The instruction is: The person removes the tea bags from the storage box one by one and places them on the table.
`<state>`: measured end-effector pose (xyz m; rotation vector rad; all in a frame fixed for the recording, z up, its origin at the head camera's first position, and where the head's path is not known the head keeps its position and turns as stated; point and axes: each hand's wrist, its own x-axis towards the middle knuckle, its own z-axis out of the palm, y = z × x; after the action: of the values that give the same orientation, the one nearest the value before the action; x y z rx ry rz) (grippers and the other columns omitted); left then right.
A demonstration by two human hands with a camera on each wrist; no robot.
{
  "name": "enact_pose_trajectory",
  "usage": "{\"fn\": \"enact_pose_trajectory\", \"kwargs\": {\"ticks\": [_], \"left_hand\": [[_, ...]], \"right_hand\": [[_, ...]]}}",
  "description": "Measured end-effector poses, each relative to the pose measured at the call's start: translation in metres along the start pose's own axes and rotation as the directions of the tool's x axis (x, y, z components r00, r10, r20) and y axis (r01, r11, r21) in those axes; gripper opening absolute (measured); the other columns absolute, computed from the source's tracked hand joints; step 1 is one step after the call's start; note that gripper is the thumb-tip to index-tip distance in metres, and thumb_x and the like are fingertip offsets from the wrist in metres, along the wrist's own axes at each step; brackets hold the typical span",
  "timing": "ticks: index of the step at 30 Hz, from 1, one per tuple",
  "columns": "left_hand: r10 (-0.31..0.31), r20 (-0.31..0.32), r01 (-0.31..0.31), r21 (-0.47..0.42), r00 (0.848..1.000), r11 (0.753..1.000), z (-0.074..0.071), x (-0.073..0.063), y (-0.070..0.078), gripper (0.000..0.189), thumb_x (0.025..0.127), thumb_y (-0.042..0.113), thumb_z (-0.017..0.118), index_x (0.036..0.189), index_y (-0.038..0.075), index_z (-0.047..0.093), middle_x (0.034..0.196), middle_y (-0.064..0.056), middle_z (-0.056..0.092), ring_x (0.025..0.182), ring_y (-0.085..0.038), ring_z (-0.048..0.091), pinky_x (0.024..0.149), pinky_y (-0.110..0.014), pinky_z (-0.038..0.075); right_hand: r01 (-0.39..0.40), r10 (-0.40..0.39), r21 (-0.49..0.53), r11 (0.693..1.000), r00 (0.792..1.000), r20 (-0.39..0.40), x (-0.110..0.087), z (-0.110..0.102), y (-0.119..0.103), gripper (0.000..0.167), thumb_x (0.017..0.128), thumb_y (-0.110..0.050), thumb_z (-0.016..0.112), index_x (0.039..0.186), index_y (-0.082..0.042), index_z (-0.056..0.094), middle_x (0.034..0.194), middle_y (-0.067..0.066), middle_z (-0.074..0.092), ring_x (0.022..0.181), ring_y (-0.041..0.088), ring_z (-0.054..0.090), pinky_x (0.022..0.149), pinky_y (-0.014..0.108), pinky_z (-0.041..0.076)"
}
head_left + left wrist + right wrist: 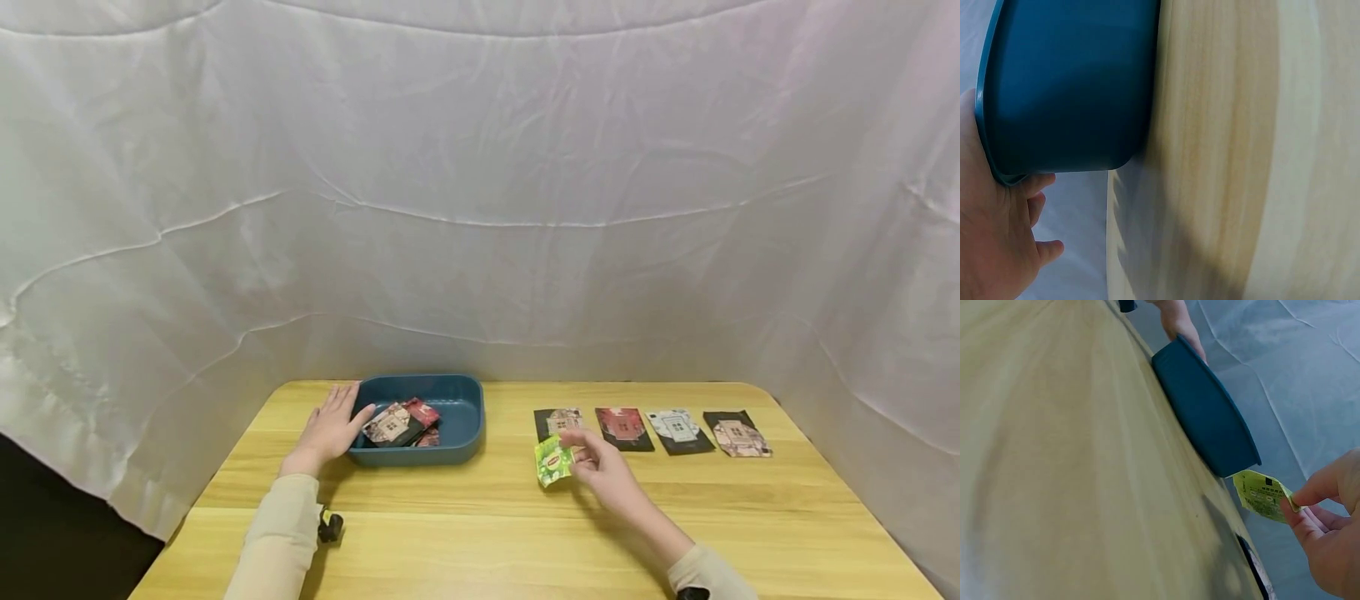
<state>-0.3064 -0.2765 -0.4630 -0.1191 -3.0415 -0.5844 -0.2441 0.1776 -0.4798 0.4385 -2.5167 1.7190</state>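
Observation:
In the head view my right hand [611,477] pinches a corner of a green Lipton tea bag packet [552,461] between thumb and fingers. The right wrist view shows the back of this packet [1262,495] raised above the table. My left hand [327,429] rests at the left end of a dark blue basin [427,456], fingers extended along its outside and thumb across the rim. In the left wrist view the hand [997,231] touches the basin's corner. Several patterned packets [390,423] in black, beige and red lie piled inside the basin.
On the right of the wooden table [465,542] lies a row of flat packets: a partly covered black-and-beige one [545,422], a red one [624,427], a white-and-black one [680,431] and a beige-and-black one [738,434]. A pale curtain [480,250] hangs behind the table.

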Motion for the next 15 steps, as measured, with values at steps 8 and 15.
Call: {"fn": "enact_pose_trajectory", "kwargs": {"ticks": [8,15], "left_hand": [[0.009,-0.004,-0.009,-0.003,1.0,1.0,-0.001,-0.001,0.002,0.077,0.102,0.057,0.028,0.158,0.007,0.01,0.162,-0.024,0.015,0.15,-0.044,0.004,0.114,-0.071,0.008],[0.006,-0.003,-0.006,-0.002,1.0,1.0,-0.002,-0.002,0.001,0.076,0.103,0.055,0.029,0.158,0.007,0.008,0.162,-0.023,0.015,0.15,-0.043,0.003,0.114,-0.071,0.008]], "right_hand": [[-0.034,0.037,-0.072,0.997,0.998,0.041,-0.013,-0.009,0.005,0.053,0.076,0.016,0.062,0.127,0.002,0.057,0.113,0.021,0.065,0.08,0.006,0.058,0.069,0.019,0.053],[-0.062,0.077,-0.151,0.987,0.992,0.098,-0.015,-0.013,0.007,0.06,0.075,0.014,0.066,0.131,0.0,0.054,0.105,0.014,0.062,0.073,0.007,0.053,0.061,0.019,0.051]]}}
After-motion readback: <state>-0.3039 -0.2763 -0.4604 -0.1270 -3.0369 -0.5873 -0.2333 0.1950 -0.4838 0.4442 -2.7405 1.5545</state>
